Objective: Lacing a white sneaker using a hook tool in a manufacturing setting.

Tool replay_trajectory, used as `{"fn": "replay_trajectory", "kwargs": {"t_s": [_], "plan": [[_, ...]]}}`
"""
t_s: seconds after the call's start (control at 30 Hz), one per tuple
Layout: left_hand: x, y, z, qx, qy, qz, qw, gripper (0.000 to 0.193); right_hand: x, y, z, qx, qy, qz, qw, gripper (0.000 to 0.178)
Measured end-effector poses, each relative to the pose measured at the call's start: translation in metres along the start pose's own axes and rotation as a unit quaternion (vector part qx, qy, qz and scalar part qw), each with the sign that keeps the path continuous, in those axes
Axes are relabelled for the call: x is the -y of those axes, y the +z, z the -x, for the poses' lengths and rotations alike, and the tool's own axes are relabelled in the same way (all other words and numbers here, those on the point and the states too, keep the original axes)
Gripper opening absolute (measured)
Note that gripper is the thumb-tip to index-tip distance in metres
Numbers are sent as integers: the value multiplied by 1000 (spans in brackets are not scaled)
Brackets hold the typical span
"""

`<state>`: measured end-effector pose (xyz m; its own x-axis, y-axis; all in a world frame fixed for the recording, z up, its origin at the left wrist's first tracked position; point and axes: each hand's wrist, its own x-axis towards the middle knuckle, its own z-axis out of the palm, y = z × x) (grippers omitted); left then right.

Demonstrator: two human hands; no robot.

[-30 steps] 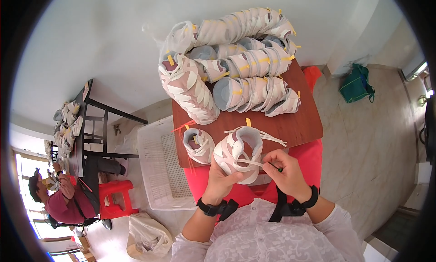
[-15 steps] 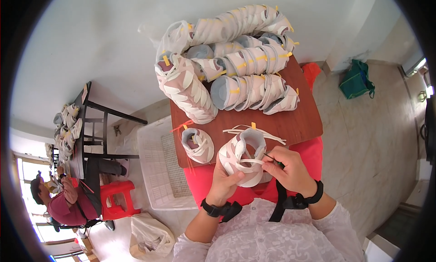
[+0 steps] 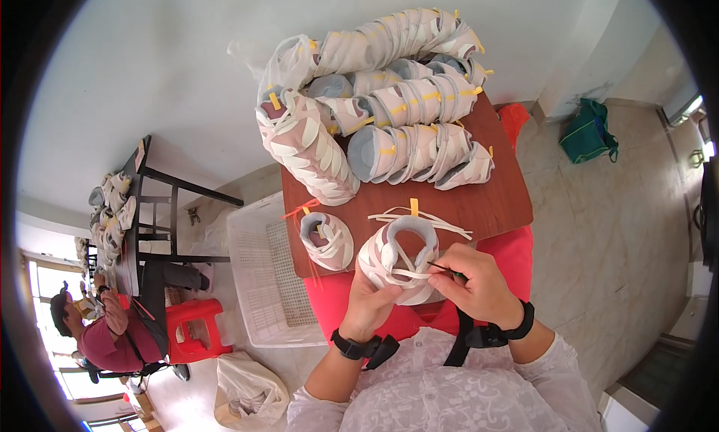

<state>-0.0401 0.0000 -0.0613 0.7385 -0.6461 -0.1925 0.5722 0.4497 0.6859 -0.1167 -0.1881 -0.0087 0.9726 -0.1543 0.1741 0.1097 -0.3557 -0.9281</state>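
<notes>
One shoe upper [image 3: 395,258] between hands; left grip [image 3: 371,303] clasps its side; right grip [image 3: 478,284] pinches dark tool [image 3: 443,267]

A white blouse [image 3: 468,383], apparently lace-patterned, accompanies black wrist straps [image 3: 350,347]

Nested rows of pink-and-white shoe uppers [image 3: 419,156] block the far half of the reddish-brown wooden tabletop [image 3: 503,200], a single laced pink-and-white upper [image 3: 329,245] its near left corner, a hand-held grey-lined upper [image 3: 380,254] its near middle. A hand could pass over the tabletop's right front.
</notes>
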Motion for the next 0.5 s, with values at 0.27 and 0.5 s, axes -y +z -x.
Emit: {"fn": "replay_trajectory", "kwargs": {"t_s": [0.27,0.5], "plan": [[1,-14,4,5,5,44,999,78,3,-5,2,12,25,-13,1000,12],[-5,-3,3,10,-2,53,999,75,-1,1,2,-5,0,-16,1000,12]]}}
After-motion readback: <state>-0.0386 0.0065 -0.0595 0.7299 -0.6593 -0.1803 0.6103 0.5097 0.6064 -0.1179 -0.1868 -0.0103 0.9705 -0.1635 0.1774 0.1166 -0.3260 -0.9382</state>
